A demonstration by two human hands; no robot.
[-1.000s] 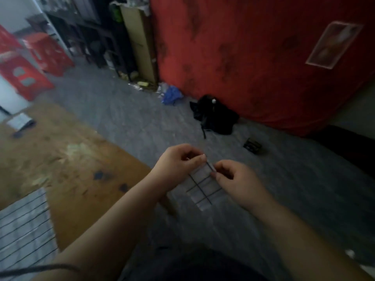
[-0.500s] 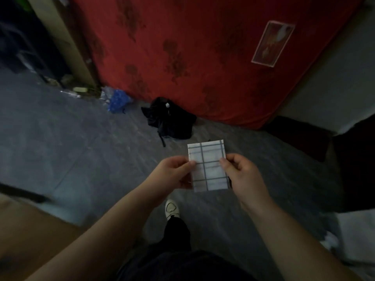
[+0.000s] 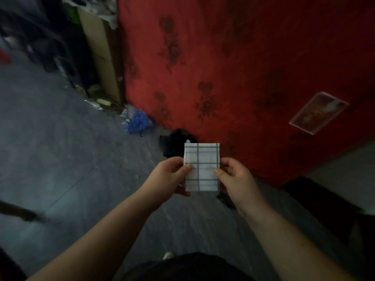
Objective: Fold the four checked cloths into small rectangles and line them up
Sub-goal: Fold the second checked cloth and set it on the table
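Observation:
A white checked cloth [image 3: 202,159] with dark grid lines is folded into a small upright rectangle and held in the air in front of me, above the grey floor. My left hand [image 3: 170,176] pinches its left edge between thumb and fingers. My right hand [image 3: 235,177] pinches its right edge the same way. The table and the other cloths are out of view.
A red patterned hanging [image 3: 233,67] with a picture card [image 3: 318,112] fills the wall ahead. A black bag [image 3: 174,145] and a blue bag [image 3: 139,121] lie on the floor by it. A cardboard box [image 3: 99,47] and clutter stand at the back left.
The view has swung off the wooden table and the cloth lying on it. The small folded cloth has been raised upright and flat between both hands.

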